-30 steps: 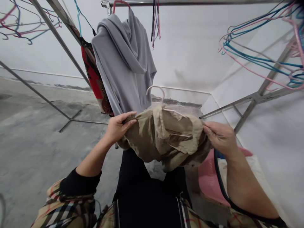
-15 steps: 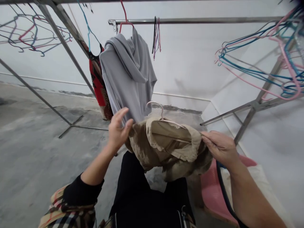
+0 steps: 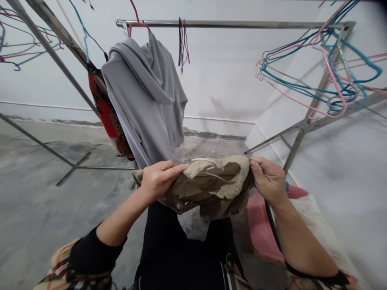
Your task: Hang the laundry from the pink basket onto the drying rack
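Note:
A khaki garment (image 3: 208, 193) with a gathered neckline is stretched between my two hands, over my lap. My left hand (image 3: 159, 177) grips it at the left shoulder, fingers pointing right along the cloth. At the right shoulder my right hand (image 3: 269, 177) pinches the fabric edge. A pale hanger (image 3: 204, 160) shows partly at the neck opening; the rest of it is hidden by the cloth. The garment sags in folds beneath the hands.
Ahead, a grey hooded top (image 3: 145, 92) hangs from a metal rail (image 3: 226, 24), beside a red patterned garment (image 3: 105, 117). Blue and pink hangers (image 3: 305, 88) cluster at right. A pink basin (image 3: 263, 229) holding pale cloth sits low on the right.
My left hand has closed onto the garment's left shoulder, having been open beside it. The hanger's hook has tipped down from upright. The view has shifted right.

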{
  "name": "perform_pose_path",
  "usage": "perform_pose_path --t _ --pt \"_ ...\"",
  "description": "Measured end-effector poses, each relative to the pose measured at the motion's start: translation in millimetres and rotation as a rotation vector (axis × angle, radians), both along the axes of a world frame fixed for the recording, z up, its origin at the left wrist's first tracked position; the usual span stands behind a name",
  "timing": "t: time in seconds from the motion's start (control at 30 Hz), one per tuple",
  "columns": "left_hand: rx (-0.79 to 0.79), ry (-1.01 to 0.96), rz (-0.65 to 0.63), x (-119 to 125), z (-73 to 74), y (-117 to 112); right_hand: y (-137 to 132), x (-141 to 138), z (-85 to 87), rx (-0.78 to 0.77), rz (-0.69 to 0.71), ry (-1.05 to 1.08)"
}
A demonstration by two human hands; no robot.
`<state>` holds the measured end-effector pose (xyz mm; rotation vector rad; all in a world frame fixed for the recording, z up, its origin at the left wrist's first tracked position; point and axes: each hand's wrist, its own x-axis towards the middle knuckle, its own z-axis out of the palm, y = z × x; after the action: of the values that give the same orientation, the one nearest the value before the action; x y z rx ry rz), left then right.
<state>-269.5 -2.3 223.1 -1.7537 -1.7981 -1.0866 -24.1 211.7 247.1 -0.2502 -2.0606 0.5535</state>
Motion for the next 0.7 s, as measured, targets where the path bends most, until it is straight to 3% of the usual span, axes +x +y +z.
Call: perform_pose_path --t 0.13,0.27,0.4,0.57,0.7 --pt "-0.01 -0.14 -0.02 2.4 0.9 5.7 -0.9 -4.9 9.3 0.074 0.176 -0.192" --pt "0.07 -0.314 0.03 -5.1 5.7 8.1 12.9 5.5 7.5 0.087 0.137 -0.349" --pt "0.103 -0.444 0.03 -11.1 3.7 11.3 25.9 20.3 -8.2 -0.047 0.129 -0.301" --pt "0.011 -0.629 0.005 -12.9 2.1 13.7 21.9 24.7 -16.7 -0.096 0.138 -0.119" --pt "-0.006 -0.742 -0.178 -11.9 5.4 10.9 15.7 23.9 -12.3 -0.086 0.109 -0.095"
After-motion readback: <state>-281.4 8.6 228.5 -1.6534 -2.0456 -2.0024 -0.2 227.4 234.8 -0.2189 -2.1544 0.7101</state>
